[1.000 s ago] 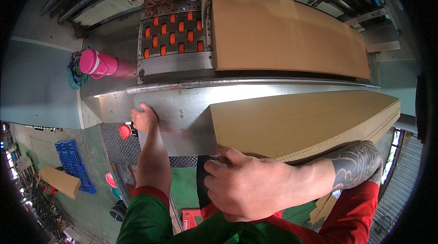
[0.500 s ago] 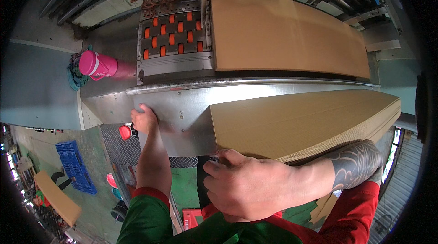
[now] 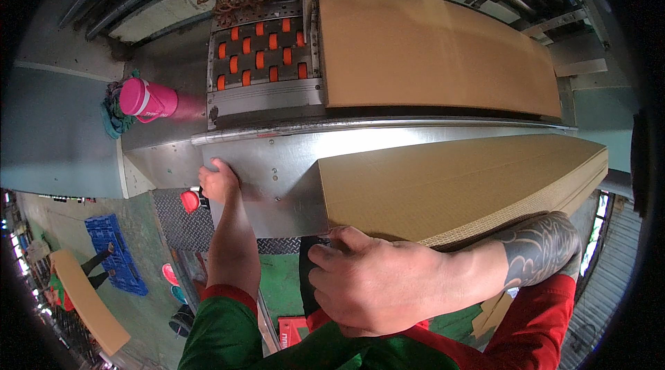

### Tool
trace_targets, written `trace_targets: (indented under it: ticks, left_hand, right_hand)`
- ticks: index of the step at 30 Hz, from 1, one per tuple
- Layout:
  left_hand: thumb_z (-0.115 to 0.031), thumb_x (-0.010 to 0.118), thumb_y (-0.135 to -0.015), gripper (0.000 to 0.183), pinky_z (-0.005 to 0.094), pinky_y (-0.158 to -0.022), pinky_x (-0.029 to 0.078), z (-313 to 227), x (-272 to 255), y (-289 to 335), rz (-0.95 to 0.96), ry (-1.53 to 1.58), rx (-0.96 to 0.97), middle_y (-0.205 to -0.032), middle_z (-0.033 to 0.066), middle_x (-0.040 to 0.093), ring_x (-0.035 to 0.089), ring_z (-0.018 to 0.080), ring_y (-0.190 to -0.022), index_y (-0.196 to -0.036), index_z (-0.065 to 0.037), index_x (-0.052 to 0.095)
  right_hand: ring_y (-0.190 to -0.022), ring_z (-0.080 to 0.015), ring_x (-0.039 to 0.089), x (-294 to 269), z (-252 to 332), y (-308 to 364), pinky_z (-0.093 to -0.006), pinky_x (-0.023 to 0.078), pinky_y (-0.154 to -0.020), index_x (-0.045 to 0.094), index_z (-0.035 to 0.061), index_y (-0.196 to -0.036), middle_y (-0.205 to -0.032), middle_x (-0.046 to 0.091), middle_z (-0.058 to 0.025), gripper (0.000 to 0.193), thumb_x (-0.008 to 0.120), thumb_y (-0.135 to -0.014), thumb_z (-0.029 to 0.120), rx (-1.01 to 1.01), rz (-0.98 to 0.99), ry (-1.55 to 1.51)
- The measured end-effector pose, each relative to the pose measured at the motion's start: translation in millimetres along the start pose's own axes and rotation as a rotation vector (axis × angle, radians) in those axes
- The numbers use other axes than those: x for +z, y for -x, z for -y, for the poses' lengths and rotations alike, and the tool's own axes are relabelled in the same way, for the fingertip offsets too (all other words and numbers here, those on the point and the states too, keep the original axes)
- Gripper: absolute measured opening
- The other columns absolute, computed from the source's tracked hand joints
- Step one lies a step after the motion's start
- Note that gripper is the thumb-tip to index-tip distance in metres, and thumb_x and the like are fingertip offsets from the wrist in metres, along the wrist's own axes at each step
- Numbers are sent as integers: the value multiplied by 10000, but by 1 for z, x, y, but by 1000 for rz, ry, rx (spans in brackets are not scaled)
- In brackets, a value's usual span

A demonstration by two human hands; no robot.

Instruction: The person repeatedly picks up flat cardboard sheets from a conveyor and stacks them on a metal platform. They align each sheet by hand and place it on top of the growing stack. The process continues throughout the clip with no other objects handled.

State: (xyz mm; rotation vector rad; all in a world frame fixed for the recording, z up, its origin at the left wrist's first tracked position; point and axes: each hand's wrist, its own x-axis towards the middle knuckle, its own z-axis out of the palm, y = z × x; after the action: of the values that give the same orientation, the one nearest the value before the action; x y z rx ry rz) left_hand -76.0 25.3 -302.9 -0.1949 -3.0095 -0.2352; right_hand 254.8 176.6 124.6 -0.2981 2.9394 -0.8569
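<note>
My left hand is closed over the left edge of a shiny metal table, just above a red push button. My right hand is closed in front of my body, by the near left corner of a stack of brown cardboard sheets. Its fingers are curled inward, and whatever they may hold is hidden. The tattooed right forearm lies along the stack's near side. Beyond a metal rail, a second brown cardboard pile rests on the machine.
Orange rollers sit in a metal plate left of the far pile. A pink jug stands on the left ledge, beside a dark green cloth. At lower left, a person carries a large cardboard piece near a blue pallet.
The person at lower left has shifted slightly with the cardboard piece, their legs now over the pallet's side. My hands and both cardboard stacks stay in place.
</note>
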Motion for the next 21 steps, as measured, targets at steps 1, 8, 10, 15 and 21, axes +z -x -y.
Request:
trace_targets:
  ticks: [1,8,10,15,21]
  left_hand:
    - [-537,548,-1047,561,552,-979,510,0,1,0,-9,-2,1,-1188,199,752,713,397,-1130,-1197,-18,702]
    - [-530,559,-1044,548,552,-962,518,1,1,-1,-3,-1,0,-1184,192,755,716,397,-1124,-1192,-25,712]
    - [-516,563,-1048,537,588,-925,536,2,2,0,-65,39,30,-1130,232,759,722,450,-1062,-1120,-4,703]
    - [-509,574,-1045,525,610,-886,540,3,7,1,-142,53,59,-1075,245,763,723,475,-1013,-1057,1,694]
    - [-533,535,-1052,569,555,-965,516,3,7,-2,13,-18,-2,-1196,193,755,714,394,-1140,-1223,-17,702]
  right_hand:
    - [-1034,-261,600,1,0,1,-447,494,-949,664,95,-814,-904,610,-52,355,640,-907,437,-5,-3,15]
    - [-1071,-271,611,9,3,1,-451,500,-957,668,92,-824,-915,619,-57,354,654,-896,438,92,-1,-78]
    - [-1074,-271,612,10,4,1,-452,501,-957,670,92,-827,-917,622,-57,355,655,-895,440,95,7,-79]
    - [-1049,-274,616,4,1,0,-435,506,-934,689,93,-820,-930,635,-63,338,654,-902,420,56,20,-52]
    - [-970,-304,645,1,0,-2,-348,535,-781,785,97,-768,-982,695,-101,311,670,-930,337,56,-12,-76]
